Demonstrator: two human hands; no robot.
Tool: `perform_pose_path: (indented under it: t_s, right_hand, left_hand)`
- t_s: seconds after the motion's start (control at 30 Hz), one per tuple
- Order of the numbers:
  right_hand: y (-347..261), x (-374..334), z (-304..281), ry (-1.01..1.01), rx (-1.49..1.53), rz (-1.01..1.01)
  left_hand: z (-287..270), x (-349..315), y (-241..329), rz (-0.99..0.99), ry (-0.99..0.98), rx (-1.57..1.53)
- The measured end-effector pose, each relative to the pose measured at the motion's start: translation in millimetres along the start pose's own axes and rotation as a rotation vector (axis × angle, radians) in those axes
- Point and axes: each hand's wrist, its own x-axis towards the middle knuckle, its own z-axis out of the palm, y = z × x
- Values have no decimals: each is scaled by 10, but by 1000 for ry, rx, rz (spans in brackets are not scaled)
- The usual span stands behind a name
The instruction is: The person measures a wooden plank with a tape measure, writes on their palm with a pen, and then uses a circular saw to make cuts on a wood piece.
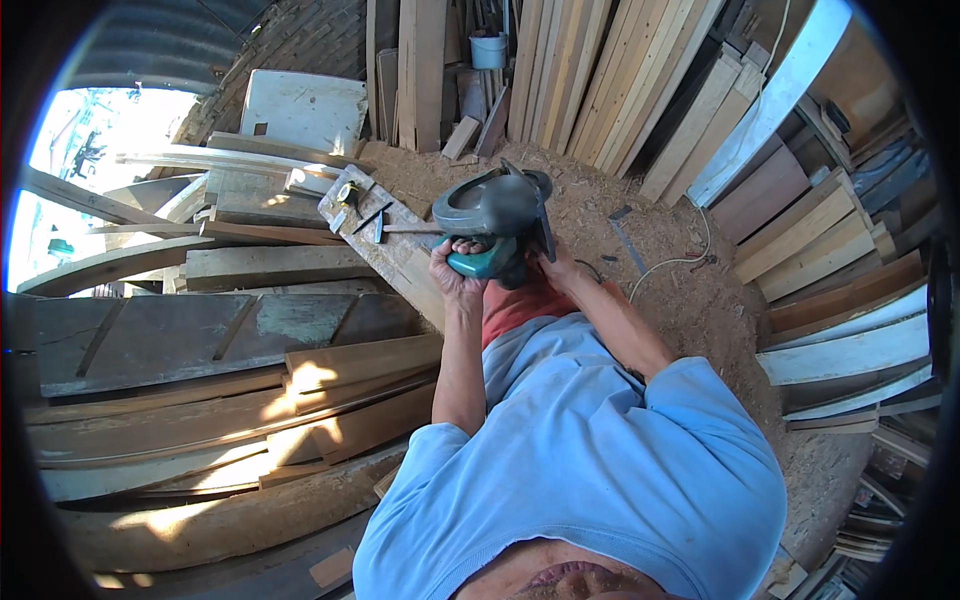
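A green and grey circular saw (490, 258) is held up in front of my body, its round guard (462, 205) toward the far side and its flat base plate (545, 225) turned to the right. The fingers of my left hand (458, 275) are wrapped round the green handle. On the other side, my right hand (553, 270) grips the saw near the base plate; its fingertips are mostly hidden. Just left of the saw, a wooden board (400, 262) carries a yellow and black tape measure (347, 193) and a wooden-handled tool with a bluish head (380, 230).
Stacked planks (220, 410) crowd my left side. Tall boards (600, 80) lean along the back, with a light blue bucket (488, 50) among them. More timber (810, 230) is piled at right. A pale cable (665, 263) crosses the sawdust-covered floor (690, 330).
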Motion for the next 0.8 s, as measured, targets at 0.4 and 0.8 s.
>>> perform_pose_path:
  t_s: [0.4, 0.8]
  right_hand:
    - [-139, -39, 213, 152, 34, -17]
    - [60, 48, -6, 187, -39, -56]
  left_hand:
    - [90, 3, -23, -37, 9, 6]
    - [151, 1, -117, -30, 19, 11]
